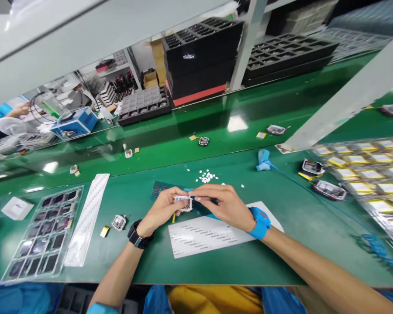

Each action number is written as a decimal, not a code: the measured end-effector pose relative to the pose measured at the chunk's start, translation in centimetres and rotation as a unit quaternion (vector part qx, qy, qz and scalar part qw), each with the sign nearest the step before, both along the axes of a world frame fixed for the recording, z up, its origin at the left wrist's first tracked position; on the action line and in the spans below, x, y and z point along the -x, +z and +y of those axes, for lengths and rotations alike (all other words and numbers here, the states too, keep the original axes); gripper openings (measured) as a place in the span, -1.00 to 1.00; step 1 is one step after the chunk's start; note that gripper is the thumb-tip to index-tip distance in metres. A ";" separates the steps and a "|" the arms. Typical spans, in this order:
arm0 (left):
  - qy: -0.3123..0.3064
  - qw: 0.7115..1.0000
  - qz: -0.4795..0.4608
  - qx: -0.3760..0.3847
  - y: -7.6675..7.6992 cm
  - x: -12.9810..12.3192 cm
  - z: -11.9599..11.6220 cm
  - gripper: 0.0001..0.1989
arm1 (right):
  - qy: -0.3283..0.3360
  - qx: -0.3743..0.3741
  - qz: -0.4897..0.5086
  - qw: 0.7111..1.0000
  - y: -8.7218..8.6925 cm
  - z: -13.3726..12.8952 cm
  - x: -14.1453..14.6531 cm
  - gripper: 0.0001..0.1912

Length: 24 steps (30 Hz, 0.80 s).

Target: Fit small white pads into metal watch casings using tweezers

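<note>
My left hand [163, 207] holds a small white-framed device casing [184, 203] between thumb and fingers, with a yellow piece hanging under it. The fingers of my right hand [221, 203] are pinched together at the casing's right edge; what they hold is too small to make out. Under my hands lies a printed white sheet [196, 240], with a dark teal piece [159, 188] behind my left fingers. Small white bits [207, 176] are scattered beyond my hands. Left of my left hand lies another open casing [118, 222] beside a yellow battery [105, 231].
A clear tray of dark screens [46, 231] and a paper strip [88, 218] lie left. On the right are a battery tray [373, 174], two casings [329, 190] and a blue cord [314, 196]. A slanted white post [343, 96] stands behind. More casings [203, 141] sit farther back.
</note>
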<state>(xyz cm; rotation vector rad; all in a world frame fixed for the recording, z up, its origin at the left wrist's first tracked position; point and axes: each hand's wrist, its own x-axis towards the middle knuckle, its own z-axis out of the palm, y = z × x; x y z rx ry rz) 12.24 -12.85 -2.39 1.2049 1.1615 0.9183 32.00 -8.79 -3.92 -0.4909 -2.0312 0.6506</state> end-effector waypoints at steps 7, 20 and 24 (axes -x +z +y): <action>-0.016 0.998 0.053 0.014 -1.0 -0.2 -0.4 -0.72 | 0.034 -0.106 -0.029 0.993 -0.8 -0.1 -0.2 -0.75; 0.014 0.981 0.184 -0.058 -1.8 -0.2 -1.1 -0.82 | -0.026 -0.233 -0.171 0.957 -1.2 -0.4 -0.6 -0.70; 0.040 0.973 0.213 -0.084 -1.5 -0.8 -1.4 -0.86 | -0.032 -0.153 -0.118 0.981 -1.8 -0.2 -0.2 -0.75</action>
